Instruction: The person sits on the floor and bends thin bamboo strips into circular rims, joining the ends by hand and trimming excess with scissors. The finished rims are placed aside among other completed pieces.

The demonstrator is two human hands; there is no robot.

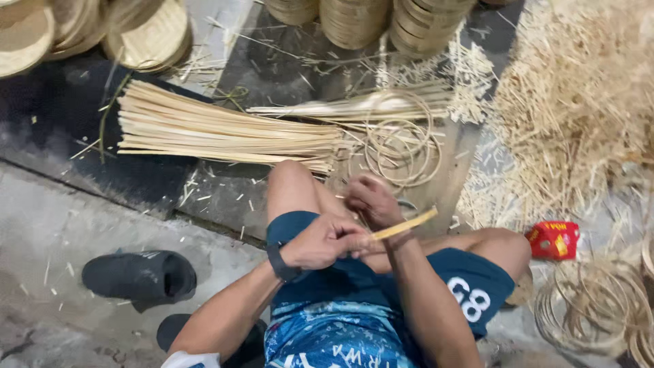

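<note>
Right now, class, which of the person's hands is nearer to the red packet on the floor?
Right. The right hand sits closer to the red packet; the left hand lies farther away, beyond the bamboo strip.

Bundle of strips [225, 129] lies left of hoops [402, 146]; shavings pile [579, 102] right; shoe [139, 276] nearest left

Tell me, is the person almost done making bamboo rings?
Not nearly, it seems. Done: a few rings lie ahead of the knees, more rings by the right leg. In hand: the left hand and right hand work one strip. Left: a big bundle of strips lies unused.
</note>
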